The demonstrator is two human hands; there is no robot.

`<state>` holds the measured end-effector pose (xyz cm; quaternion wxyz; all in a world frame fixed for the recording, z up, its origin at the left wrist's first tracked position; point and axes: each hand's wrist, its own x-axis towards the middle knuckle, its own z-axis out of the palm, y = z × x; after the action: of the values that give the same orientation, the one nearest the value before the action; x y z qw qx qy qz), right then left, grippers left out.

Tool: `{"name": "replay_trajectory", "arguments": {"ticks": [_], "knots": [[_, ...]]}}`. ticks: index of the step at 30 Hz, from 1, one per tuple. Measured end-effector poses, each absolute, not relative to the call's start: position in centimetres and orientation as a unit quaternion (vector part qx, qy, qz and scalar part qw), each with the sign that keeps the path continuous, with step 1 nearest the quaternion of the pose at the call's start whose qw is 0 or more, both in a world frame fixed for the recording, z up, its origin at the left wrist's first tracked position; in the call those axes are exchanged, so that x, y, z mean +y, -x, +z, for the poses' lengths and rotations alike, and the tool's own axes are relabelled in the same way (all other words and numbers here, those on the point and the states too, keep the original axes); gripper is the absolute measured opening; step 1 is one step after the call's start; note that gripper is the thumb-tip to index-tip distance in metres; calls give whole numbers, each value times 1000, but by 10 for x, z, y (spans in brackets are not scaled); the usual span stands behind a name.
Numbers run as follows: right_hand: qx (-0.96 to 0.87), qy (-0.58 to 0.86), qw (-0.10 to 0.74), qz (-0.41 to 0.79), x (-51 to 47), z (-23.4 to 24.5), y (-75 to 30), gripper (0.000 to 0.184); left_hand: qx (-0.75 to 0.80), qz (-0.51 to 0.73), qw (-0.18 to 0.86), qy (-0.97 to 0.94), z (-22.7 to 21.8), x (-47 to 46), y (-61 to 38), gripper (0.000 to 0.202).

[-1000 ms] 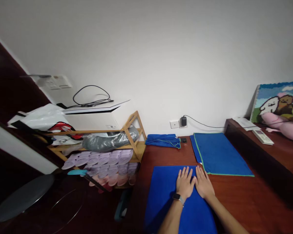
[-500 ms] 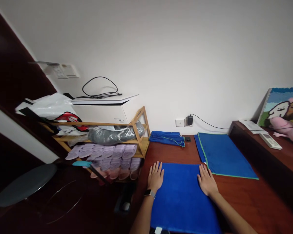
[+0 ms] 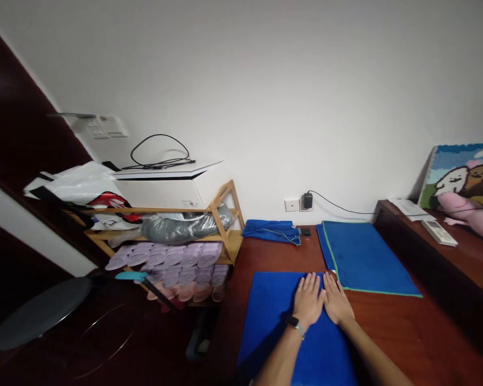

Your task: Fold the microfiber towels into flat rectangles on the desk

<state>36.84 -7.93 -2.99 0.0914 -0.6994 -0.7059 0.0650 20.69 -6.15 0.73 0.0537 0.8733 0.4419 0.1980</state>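
A bright blue cloth [image 3: 265,316] lies spread flat on the reddish-brown wooden table [image 3: 390,327]. My left hand [image 3: 308,301], with a watch [image 3: 295,324] on its wrist, rests palm down on the cloth right of its middle, fingers stretched forward. Beside it, at the cloth's right edge, my right hand [image 3: 337,300] lies flat too, and the two hands touch near the thumbs. Neither hand grips anything. Just beyond the right hand lies a stack of blue cloths with green edging [image 3: 368,260].
A folded blue cloth [image 3: 271,231] lies against the wall. At left stands a wooden rack [image 3: 230,236] with lilac slippers [image 3: 173,256] and a white box [image 3: 161,192]. A round stool [image 3: 40,311] is lower left. A remote [image 3: 439,232] and pink plush toy [image 3: 473,217] are at right.
My left hand has slid right across the blue cloth, from its left edge to beside my right hand. The right hand stays at the right edge. The view has shifted slightly.
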Motion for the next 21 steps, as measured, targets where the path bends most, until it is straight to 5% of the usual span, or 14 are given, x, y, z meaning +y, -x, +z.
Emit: {"name": "replay_trajectory", "arguments": {"ticks": [4,13,21], "knots": [[-716,692,76,54,-80,-30,-369,67,445,188,66,-873,-1,-64,-228,60],[-685,717,89,88,-83,-20,-365,72,597,112,-4,-794,4,-27,-40,60],[-680,724,79,90,-81,-15,-364,73,618,115,-27,-777,0,-25,-23,61]]}}
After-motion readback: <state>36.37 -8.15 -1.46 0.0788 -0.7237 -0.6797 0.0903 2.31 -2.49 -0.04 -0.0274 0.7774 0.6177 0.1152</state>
